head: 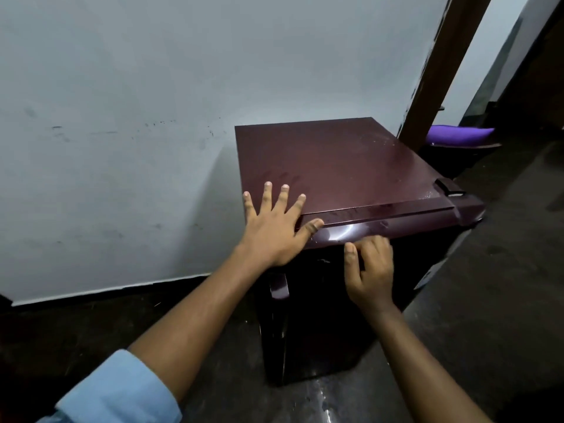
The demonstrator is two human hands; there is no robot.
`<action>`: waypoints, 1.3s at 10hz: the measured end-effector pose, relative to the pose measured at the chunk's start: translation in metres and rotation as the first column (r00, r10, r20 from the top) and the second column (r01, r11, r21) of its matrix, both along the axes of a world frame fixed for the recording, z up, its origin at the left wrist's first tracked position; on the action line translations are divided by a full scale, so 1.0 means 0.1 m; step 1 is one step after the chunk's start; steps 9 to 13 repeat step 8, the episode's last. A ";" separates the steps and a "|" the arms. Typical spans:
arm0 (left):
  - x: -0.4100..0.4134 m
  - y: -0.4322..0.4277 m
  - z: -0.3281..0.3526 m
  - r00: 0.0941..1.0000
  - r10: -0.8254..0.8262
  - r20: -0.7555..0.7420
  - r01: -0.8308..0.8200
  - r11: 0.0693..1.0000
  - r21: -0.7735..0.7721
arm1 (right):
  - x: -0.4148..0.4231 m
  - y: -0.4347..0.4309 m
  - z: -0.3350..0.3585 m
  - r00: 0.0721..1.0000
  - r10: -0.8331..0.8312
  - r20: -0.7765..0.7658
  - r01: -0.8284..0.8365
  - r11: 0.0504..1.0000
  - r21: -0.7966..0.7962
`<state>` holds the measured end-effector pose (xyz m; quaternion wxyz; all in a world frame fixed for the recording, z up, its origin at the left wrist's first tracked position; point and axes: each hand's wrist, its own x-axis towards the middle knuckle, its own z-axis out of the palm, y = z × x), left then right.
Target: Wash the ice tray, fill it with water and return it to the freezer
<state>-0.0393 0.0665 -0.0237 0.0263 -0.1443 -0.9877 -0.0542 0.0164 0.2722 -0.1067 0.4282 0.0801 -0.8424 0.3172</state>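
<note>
Grey wall (122,87); left hand (274,230) flat on freezer (351,166), right hand (370,270) grips its door (320,325).

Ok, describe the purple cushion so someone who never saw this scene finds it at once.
Start at the maroon fridge against the pale wall. Just past its far right corner, behind the slanting brown door frame, the cushion lies on dark furniture. It is the only bright purple thing among dark surroundings.

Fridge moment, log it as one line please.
left hand: flat on fridge top | right hand: fingers curled on fridge door upper edge | ice tray: not in view
</note>
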 end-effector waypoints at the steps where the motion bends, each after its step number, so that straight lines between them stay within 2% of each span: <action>1: 0.09 0.08 -0.11 0.996 0.051 -0.076 -0.052 0.999 -0.016 | -0.29 0.16 0.30 0.997 -0.071 -0.007 0.070 0.960 0.272; 2: 0.07 0.12 -0.17 0.988 0.113 -0.106 -0.117 0.992 -0.035 | -0.55 0.24 0.44 0.991 -0.035 0.129 -0.024 0.900 0.434; 3: 0.04 0.14 -0.18 0.985 0.138 -0.102 -0.139 0.990 -0.003 | -0.69 0.25 0.52 0.940 -0.072 0.333 -0.122 0.842 0.526; 4: 0.03 0.15 -0.17 0.984 0.161 -0.082 -0.158 0.986 0.045 | -0.70 0.23 0.55 0.897 -0.118 0.425 -0.165 0.804 0.571; 6: 0.11 0.14 -0.17 0.977 0.168 -0.132 -0.157 0.983 0.092 | -0.65 0.22 0.63 0.858 -0.135 0.496 -0.203 0.798 0.568; 7: 0.17 0.17 -0.11 0.976 0.168 -0.138 -0.165 0.986 0.032 | -0.57 0.24 0.69 0.846 -0.117 0.521 -0.227 0.804 0.550; 8: 0.22 0.21 -0.10 0.971 0.161 -0.176 -0.164 0.987 -0.001 | -0.53 0.28 0.71 0.853 -0.098 0.513 -0.221 0.822 0.525; 13: 0.22 0.21 -0.10 0.971 0.161 -0.176 -0.164 0.987 -0.001 | -0.53 0.28 0.71 0.853 -0.098 0.513 -0.221 0.822 0.525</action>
